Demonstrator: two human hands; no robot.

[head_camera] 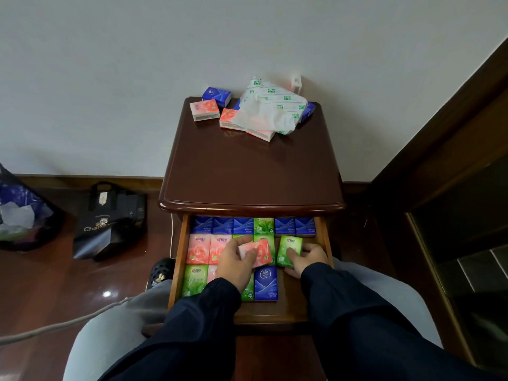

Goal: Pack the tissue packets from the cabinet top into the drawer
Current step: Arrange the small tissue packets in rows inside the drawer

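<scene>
Tissue packets fill the drawer (180,259). Our left hand (236,262) pinches a pink packet (255,253), right hand (306,258) grips a green packet (290,248). We should seat both flat in the gaps.

**What the view leaves hidden**

The crumpled white wrapper (270,111) covers part of the pink packets (233,119) and most of a blue packet (308,111) at the back of the cabinet top (247,166). In the drawer (178,259), the left hand (236,266) and its sleeve hide much of a pink packet (212,273) and a green packet (248,290) in the near row. The right hand (308,259) covers the lower end of the tilted green packet (289,250). The drawer's rear part lies out of sight under the cabinet top. Print on the packets is too small to read. A dark bag (16,213) is cut off by the left edge.
</scene>
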